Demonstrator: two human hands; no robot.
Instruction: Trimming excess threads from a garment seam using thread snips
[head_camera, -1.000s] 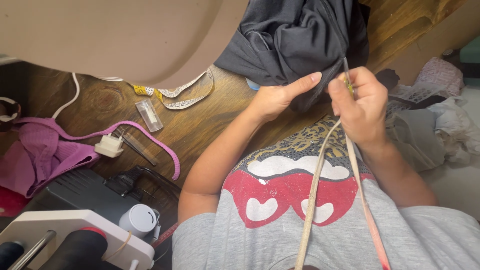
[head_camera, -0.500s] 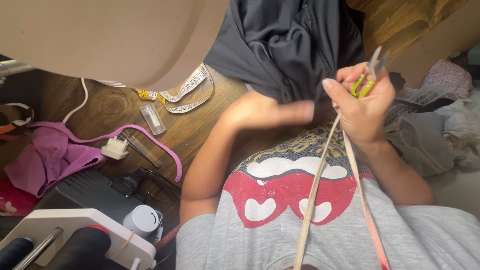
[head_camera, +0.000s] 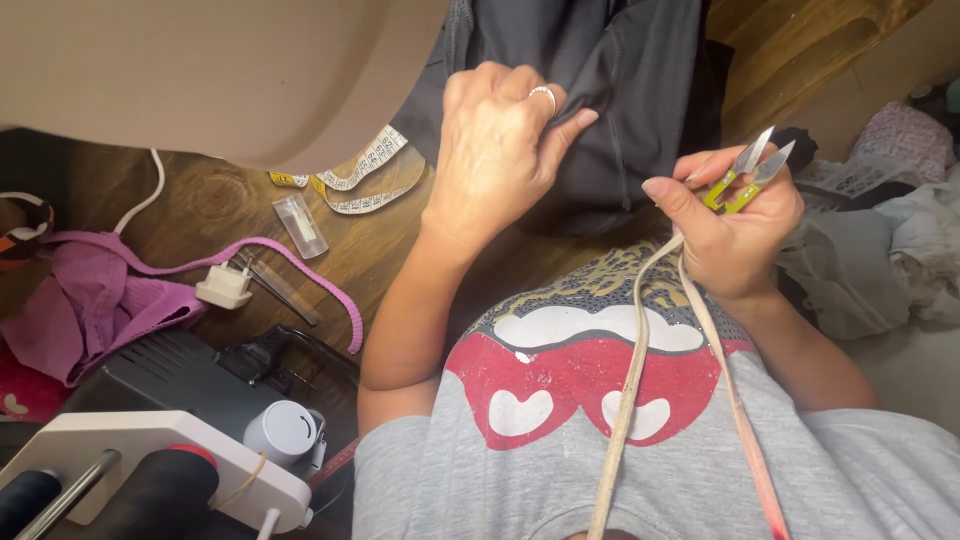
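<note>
Hands first. Left hand (head_camera: 495, 150) is curled nearly closed, thumb and fingertips pinching a fold of the dark grey garment (head_camera: 610, 90); I see a ring on one finger. Its forearm rises from the lower middle of the view, wrist bent forward over the cloth. Right hand (head_camera: 735, 225) is closed around a pair of thread snips (head_camera: 748, 175) with yellow-green handles, blades parted and pointing up and to the right. Thumb stretches left toward the garment's lower edge. A beige measuring tape (head_camera: 630, 400) hangs from the neck down over the grey printed shirt, passing just under the right palm.

Garment lies bunched on the wooden surface (head_camera: 210, 205), directly ahead of the torso. Left of it: a second tape measure (head_camera: 360, 180), a small clear case (head_camera: 300, 225), a white plug (head_camera: 225, 288), pink fabric (head_camera: 90, 300). Sewing machine (head_camera: 160, 470) at lower left.
</note>
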